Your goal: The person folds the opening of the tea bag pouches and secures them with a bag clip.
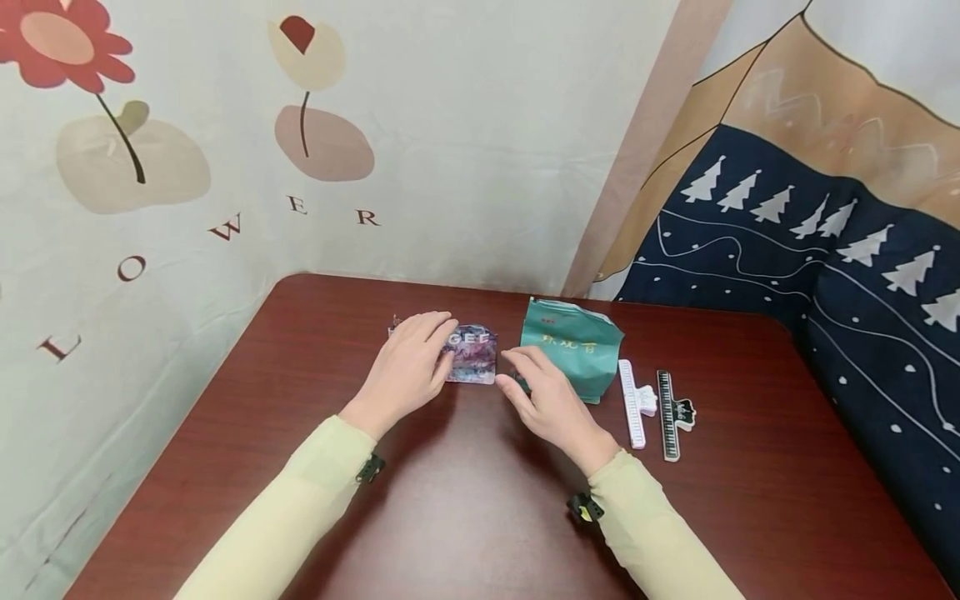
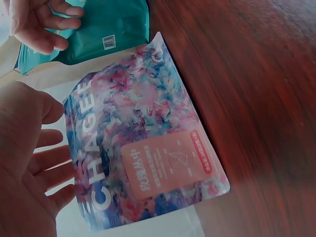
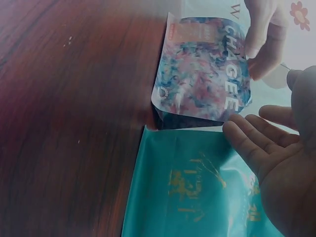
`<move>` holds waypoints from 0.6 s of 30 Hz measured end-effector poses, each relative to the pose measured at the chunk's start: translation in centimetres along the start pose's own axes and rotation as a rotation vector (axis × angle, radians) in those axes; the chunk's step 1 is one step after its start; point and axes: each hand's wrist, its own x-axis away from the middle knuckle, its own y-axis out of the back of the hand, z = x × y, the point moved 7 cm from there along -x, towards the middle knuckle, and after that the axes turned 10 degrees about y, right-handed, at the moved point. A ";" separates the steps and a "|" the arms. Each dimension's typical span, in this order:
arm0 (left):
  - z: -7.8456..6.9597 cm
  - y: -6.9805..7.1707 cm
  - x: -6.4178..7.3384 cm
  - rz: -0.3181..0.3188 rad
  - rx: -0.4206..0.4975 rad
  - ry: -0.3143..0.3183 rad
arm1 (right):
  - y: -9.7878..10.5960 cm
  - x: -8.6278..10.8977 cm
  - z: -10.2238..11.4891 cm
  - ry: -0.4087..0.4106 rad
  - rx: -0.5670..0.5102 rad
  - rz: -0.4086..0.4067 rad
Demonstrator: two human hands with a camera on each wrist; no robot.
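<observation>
A colourful CHAGEE pouch [image 1: 474, 360] stands on the table, its printed front with a pink label panel plain in the left wrist view. My left hand [image 1: 405, 364] is over the pouch's left part in the head view, its fingers loosely bent beside the top edge; whether they touch it I cannot tell. Right of the pouch is a green bag [image 1: 581, 346] with gold characters. My right hand [image 1: 551, 402] hovers in front of the green bag's left side, fingers relaxed towards the pouch and holding nothing. In the right wrist view its fingertips [image 3: 232, 127] are near the pouch's upper corner.
A white clip [image 1: 632, 404] and a black clip [image 1: 669, 417], both with long ruler-like or keyboard-like bars, lie right of the green bag. The brown table [image 1: 480, 517] meets a printed curtain [image 1: 480, 150] along its back edge.
</observation>
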 end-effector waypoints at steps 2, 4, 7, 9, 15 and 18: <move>-0.1 -0.2 -0.3 0.011 -0.002 0.000 | -0.2 -0.2 -0.2 -0.004 -0.002 0.004; -0.3 -0.4 -0.5 0.030 -0.008 0.001 | -0.5 -0.3 -0.3 -0.013 -0.002 0.008; -0.5 -0.8 -0.8 0.055 -0.021 0.001 | -0.7 -0.5 -0.6 -0.018 -0.003 0.005; -0.6 -1.0 -1.0 0.070 -0.027 0.001 | -0.7 -0.6 -0.7 -0.015 -0.003 -0.005; -0.9 -1.3 -1.5 0.097 -0.038 0.008 | -1.1 -1.1 -0.9 -0.026 0.000 -0.015; -0.9 -1.6 -1.6 0.113 -0.038 0.008 | -1.2 -1.3 -0.9 -0.025 0.010 -0.019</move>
